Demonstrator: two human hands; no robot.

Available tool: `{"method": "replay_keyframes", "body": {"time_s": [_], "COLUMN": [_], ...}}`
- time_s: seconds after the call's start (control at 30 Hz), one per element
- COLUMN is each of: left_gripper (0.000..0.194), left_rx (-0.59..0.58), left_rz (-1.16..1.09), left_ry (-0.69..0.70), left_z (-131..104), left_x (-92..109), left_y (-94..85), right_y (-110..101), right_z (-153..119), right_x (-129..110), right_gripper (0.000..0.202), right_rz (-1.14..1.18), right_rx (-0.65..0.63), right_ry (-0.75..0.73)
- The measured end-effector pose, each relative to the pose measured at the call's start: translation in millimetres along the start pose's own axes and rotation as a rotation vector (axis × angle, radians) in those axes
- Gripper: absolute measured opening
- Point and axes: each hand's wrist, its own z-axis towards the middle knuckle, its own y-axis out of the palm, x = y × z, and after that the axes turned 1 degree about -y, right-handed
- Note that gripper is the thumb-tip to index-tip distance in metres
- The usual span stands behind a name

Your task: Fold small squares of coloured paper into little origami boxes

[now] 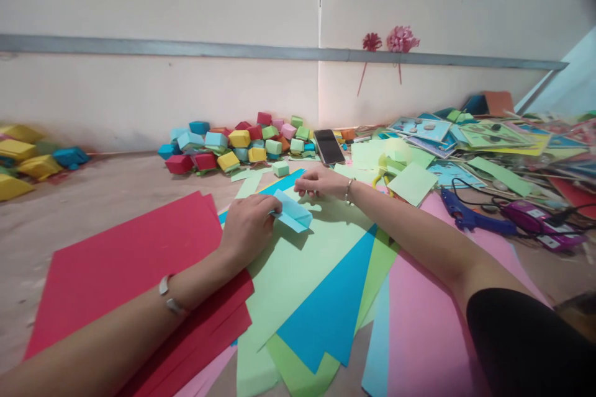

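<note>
My left hand [249, 220] pinches one end of a folded light blue piece of paper [294, 211] between thumb and fingers. The paper has visible creases and is held just above a pale green sheet [284, 288]. Beyond it, to the right, my right hand [323, 184] is apart from the paper. Its fingers are curled in with the tips close together, and I cannot make out whether anything small is between them. Under the left forearm lie stacked red sheets [135, 260]. A bright blue sheet [333, 294] overlaps the green one in front.
Small folded paper boxes [239, 138] pile up by the wall, beside a phone [328, 147]. Yellow-handled scissors [382, 172] lie by my right forearm. Farther right are a blue glue gun [475, 214] with cables, a purple power strip [542, 223], pink sheets [423, 322] and decorated cards [426, 128].
</note>
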Motion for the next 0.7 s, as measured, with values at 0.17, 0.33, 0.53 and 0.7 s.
{"method": "replay_keyframes", "body": {"time_s": [0.17, 0.33, 0.53, 0.7], "left_gripper": [0.026, 0.031, 0.031, 0.064], "left_rx": [0.052, 0.130, 0.166, 0.218], "left_rz": [-0.032, -0.165, -0.533, -0.882], "left_ry": [0.021, -0.059, -0.327, -0.514], "left_z": [-2, 0, 8, 9], "left_x": [1, -7, -11, -11], "left_y": [3.5, 7.3, 9.4, 16.7], "right_y": [10, 23, 29, 46], "right_z": [-6, 4, 5, -11], "right_x": [-10, 0, 1, -17], "right_gripper": [0.020, 0.018, 0.023, 0.038], "right_rz": [-0.055, 0.018, 0.046, -0.041], "right_rx": [-0.165, 0.033, 0.250, 0.292], "right_ry": [-0.017, 0.025, -0.040, -0.254]}}
